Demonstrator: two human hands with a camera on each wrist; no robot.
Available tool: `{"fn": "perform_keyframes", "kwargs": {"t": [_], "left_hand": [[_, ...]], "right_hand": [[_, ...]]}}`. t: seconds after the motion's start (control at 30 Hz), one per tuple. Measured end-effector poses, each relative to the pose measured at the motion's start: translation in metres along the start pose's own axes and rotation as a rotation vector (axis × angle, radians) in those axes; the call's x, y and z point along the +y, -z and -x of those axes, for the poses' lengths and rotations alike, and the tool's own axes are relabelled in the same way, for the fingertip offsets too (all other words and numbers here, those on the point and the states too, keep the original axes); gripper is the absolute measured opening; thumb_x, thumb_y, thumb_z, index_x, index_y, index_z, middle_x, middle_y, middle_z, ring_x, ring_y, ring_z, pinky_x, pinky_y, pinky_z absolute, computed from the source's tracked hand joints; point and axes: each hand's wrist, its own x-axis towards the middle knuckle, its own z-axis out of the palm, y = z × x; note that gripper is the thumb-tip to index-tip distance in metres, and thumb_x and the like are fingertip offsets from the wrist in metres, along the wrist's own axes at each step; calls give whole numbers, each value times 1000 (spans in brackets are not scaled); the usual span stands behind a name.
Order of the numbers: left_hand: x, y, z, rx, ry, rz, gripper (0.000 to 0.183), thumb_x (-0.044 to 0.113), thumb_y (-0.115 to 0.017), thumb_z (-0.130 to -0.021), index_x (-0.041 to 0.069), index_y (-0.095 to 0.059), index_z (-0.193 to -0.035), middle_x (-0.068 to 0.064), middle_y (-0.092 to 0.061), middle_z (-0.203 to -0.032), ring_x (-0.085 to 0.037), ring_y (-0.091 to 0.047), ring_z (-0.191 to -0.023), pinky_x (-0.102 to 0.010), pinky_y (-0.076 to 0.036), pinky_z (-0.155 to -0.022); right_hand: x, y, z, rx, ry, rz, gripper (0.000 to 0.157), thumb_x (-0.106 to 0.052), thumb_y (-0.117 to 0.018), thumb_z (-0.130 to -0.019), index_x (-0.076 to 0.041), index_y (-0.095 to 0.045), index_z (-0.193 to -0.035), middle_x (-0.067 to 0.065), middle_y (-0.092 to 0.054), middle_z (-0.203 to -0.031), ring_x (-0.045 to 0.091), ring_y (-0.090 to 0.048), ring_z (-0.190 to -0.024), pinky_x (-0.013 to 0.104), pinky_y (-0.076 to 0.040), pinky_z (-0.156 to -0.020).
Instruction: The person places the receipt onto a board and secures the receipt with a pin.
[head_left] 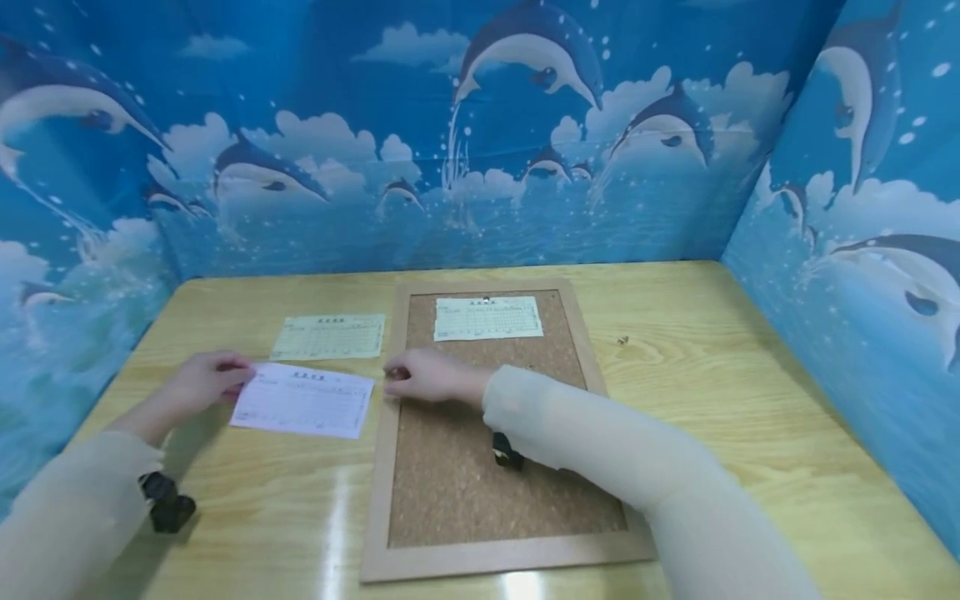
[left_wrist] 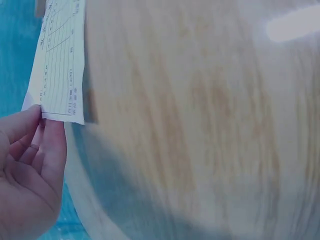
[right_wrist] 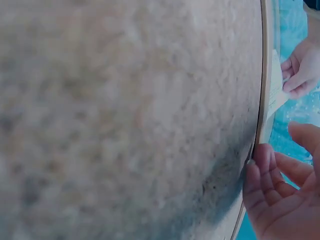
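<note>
My left hand (head_left: 202, 382) pinches a white printed slip (head_left: 303, 402) by its left edge, thumb on top and fingers beneath. The slip lies tilted over the table, left of a wood-framed corkboard (head_left: 442, 500). In the left wrist view, its near corner shows the slip (left_wrist: 62, 75) raised with a shadow alongside. At the board's left frame rail hovers my right hand (head_left: 427, 375), fingers loosely bent. The right wrist view shows that hand (right_wrist: 282, 190) with its thumb apart from the fingers and nothing between them. A pale green slip (head_left: 487, 323) is on the board's top, under a pushpin (head_left: 486, 299).
Another pale green slip (head_left: 330, 337) lies on the table behind the white one. Small metal pins (head_left: 622, 340) sit on the wooden table (head_left: 720, 367) right of the board. A dolphin-print curtain (head_left: 480, 208) walls the back and sides.
</note>
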Motion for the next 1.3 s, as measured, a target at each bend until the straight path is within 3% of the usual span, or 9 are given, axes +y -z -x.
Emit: {"fn": "perform_keyframes", "kwargs": {"t": [0.13, 0.27, 0.5, 0.7, 0.87, 1.07, 1.3], "left_hand": [[0, 10, 4, 11, 18, 12, 37, 13, -44, -99, -20, -44, -117, -16, -61, -96, -7, -58, -77, -28, -53, -67], [2, 16, 8, 21, 43, 53, 44, 18, -44, -100, -19, -41, -122, -9, -61, -94, -1, -57, -74, -26, -52, -68], [7, 17, 11, 12, 30, 143, 44, 19, -44, -100, -19, -40, -122, 0, -60, -90, -1, -59, -75, -26, -53, -69], [14, 16, 15, -7, 43, 195, 45, 20, -43, -100, -17, -38, -126, -1, -60, -92, -3, -60, -77, -28, -53, -72], [21, 11, 17, -42, 24, 265, 43, 16, -43, -100, -19, -38, -123, 2, -61, -90, -4, -62, -78, -28, -53, -73], [25, 5, 19, -48, 48, 263, 45, 17, -43, -100, -19, -36, -126, 3, -61, -90, -3, -61, -79, -27, -53, -73], [23, -2, 21, -99, 74, 290, 43, 18, -45, -99, -17, -39, -124, 3, -61, -90, -4, -60, -81, -28, -52, -75]], "right_hand": [[-1, 2, -5, 14, -70, -118, 38, -23, -55, -96, -3, -56, -127, 0, -65, -87, 5, -55, -69, 20, -44, -64], [-4, 2, -9, 22, -112, -169, 43, -24, -56, -95, -4, -51, -133, 4, -67, -109, 5, -62, -88, 20, -46, -79], [-8, -3, -16, 71, -109, -232, 43, -22, -59, -93, -2, -53, -130, 7, -68, -106, 6, -64, -76, 18, -47, -71], [-12, -5, -18, 97, -99, -315, 19, -24, -58, -94, -7, -66, -93, 3, -64, -76, 10, -52, -58, 22, -41, -52], [-9, -7, -19, 198, -102, -355, 26, -20, -59, -93, -6, -58, -72, 2, -54, -62, 9, -40, -51, 21, -34, -48], [-4, -7, -13, 233, -109, -435, 22, -15, -62, -91, -5, -59, -71, 3, -54, -59, 8, -41, -49, 21, -34, -46], [-1, -7, -2, 247, -138, -490, 16, -14, -63, -90, -3, -64, -78, 6, -59, -64, 10, -46, -53, 20, -37, -49]]}}
